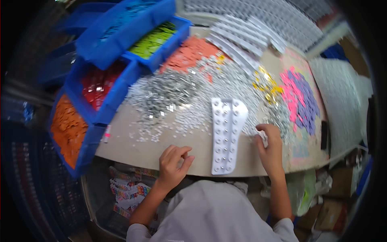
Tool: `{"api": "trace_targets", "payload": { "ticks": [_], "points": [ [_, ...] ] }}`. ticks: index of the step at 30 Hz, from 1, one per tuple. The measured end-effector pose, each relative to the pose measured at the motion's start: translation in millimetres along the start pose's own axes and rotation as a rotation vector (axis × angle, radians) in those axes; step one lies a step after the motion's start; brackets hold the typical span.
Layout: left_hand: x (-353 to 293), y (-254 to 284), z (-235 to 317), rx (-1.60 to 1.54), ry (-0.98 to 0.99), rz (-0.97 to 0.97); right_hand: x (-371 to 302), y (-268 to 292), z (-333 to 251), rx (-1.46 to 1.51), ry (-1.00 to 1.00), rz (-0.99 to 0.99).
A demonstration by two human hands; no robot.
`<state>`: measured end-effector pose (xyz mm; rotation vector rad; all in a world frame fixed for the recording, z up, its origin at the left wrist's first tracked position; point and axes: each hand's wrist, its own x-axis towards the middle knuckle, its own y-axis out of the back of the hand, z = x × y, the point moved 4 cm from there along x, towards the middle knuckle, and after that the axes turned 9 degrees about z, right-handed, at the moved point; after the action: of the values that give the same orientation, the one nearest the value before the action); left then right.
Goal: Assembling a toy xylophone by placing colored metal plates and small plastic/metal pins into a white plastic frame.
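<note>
A white plastic tray [225, 137] with rows of round studs or cups lies lengthwise near the table's front edge, between my hands. My left hand [173, 165] is to its left over the table edge, fingers loosely bent, a gap between thumb and forefinger, and nothing seen in it. To the right of the tray is my right hand [271, 147], its thumb and forefinger curved and apart beside the small white pieces [193, 117]. I see nothing held between them. Those white pieces spread in a wide heap behind the tray, with shiny silver pieces [165, 90] on the left.
Blue bins at the left hold orange [66, 125], red [98, 86], green [155, 40] and light-blue pieces [125, 20]. Loose coral [191, 52], yellow [264, 82], pink [293, 92] and purple pieces [308, 105] lie on the table. White studded trays [238, 38] are stacked at the back.
</note>
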<state>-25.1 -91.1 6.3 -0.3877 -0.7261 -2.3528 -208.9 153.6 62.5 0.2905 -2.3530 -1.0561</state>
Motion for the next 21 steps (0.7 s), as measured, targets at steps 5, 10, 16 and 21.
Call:
{"api": "trace_targets", "payload": {
  "ticks": [5,10,16,21],
  "points": [
    [1.2,-5.1,-9.2,0.068,-0.064,0.01,46.8,-37.2,-97.8,0.093,0.363,0.082],
    [-9.3,9.8,-13.1,0.038,-0.069,0.139,97.6,-133.2,-229.9,0.468,0.78,-0.078],
    [-1.4,122.7,-14.7,0.288,-0.013,0.576,158.1,-317.8,-317.5,0.223,0.611,-0.67],
    [12.9,261.3,-60.1,0.573,0.186,0.863,157.6,-391.3,-340.4,0.044,0.633,-0.727]
  ]
}}
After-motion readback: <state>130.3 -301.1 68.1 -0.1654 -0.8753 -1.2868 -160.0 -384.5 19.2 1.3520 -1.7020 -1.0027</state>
